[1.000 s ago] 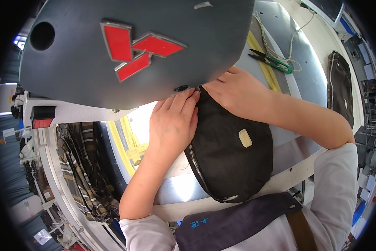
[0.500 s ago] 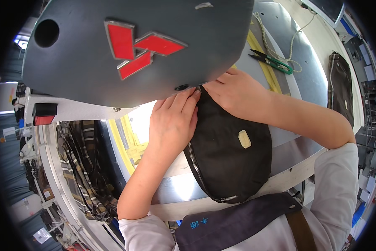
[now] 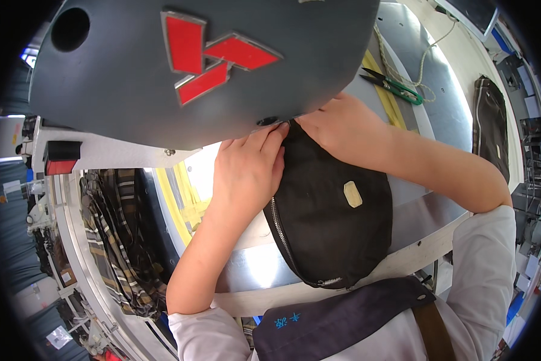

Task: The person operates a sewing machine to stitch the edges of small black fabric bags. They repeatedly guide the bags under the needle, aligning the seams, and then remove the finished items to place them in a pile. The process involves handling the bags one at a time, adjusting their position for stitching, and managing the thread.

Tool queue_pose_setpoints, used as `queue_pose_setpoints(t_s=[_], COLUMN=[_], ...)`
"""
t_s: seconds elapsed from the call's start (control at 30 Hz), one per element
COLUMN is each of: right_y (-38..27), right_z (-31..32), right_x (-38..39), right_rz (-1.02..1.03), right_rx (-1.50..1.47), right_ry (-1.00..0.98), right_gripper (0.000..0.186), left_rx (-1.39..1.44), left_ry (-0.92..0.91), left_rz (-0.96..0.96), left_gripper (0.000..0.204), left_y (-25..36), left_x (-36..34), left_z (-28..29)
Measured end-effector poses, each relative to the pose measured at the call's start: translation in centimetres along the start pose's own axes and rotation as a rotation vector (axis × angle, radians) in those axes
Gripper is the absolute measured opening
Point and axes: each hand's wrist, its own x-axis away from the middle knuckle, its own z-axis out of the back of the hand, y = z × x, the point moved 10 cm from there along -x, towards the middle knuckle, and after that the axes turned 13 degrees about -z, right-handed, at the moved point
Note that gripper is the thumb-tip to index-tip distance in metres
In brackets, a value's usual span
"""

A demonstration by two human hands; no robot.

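Observation:
A black fabric bag [image 3: 333, 234] lies across the metal work plate, with a metal zip [image 3: 279, 225] along its left edge and a small cream patch [image 3: 353, 195] on its face. My left hand [image 3: 246, 165] is closed at the far left edge of the bag, fingers together and fingertips by the fabric. From the right, my right hand [image 3: 346, 129] grips the far end with bent fingers. The dark grey head of what looks like a sewing machine [image 3: 120, 78], with a red emblem, overhangs both hands. It hides the right fingertips and the far end of the bag.
Green-handled thread snips [image 3: 397, 90] and a pale cord [image 3: 424, 57] lie on the right side of the plate. Another black zipped bag [image 3: 490, 123] rests at the far right. Striped and dark fabric [image 3: 117, 240] hangs on the left. Yellow tape [image 3: 171, 198] marks the plate.
The bag has slid slightly away from me, toward the machine head. Both hands keep their grip and have barely moved. The view has shifted a little.

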Motion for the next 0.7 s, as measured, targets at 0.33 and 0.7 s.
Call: queue_pose_setpoints(t_s=[0.33, 0.7], right_y=[0.1, 0.7], right_z=[0.1, -0.6], right_x=[0.1, -0.5], right_rz=[-0.019, -0.027], right_rx=[-0.036, -0.024], right_ry=[0.001, -0.032], right_gripper=[0.016, 0.015], left_rx=[0.005, 0.008], left_ry=[0.027, -0.019], left_rz=[0.005, 0.071], left_gripper=[0.031, 0.03], left_y=[0.1, -1.4], left_x=[0.2, 0.1], left_z=[0.1, -0.3])
